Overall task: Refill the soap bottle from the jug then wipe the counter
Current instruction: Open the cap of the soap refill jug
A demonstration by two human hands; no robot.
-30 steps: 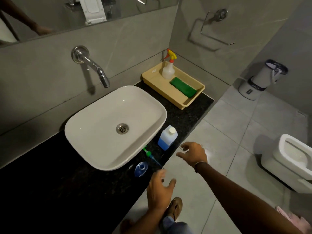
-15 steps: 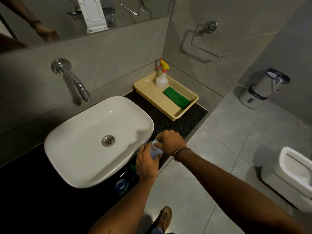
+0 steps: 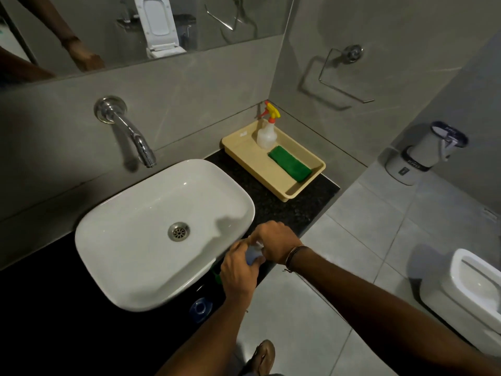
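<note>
1. A person is standing at a dark speckled counter (image 3: 273, 204) in a grey-tiled bathroom, and the camera is looking down over both bare forearms.
2. The left hand (image 3: 238, 272) is wrapping its fingers around the body of a small jug (image 3: 253, 255) with blue liquid, which is sitting at the counter's front edge just beside the white basin (image 3: 151, 229).
3. The right hand (image 3: 276, 244), wearing a thin wristband, is closing from above over the jug's top; the cap itself is hidden beneath the fingers.
4. A round blue soap bottle (image 3: 201, 309) is sitting on the counter in front of the basin, just left of the left forearm; its opening is facing up.
5. A small green piece, partly hidden, is showing between the basin and the left hand; what it is cannot be told.
6. At the counter's far right end, a beige tray (image 3: 284, 189) is holding a folded green cloth (image 3: 289, 164) and a clear spray bottle (image 3: 267, 132) with a yellow and red trigger.
7. A chrome tap (image 3: 130, 132) is reaching out from the wall above the basin.
</note>
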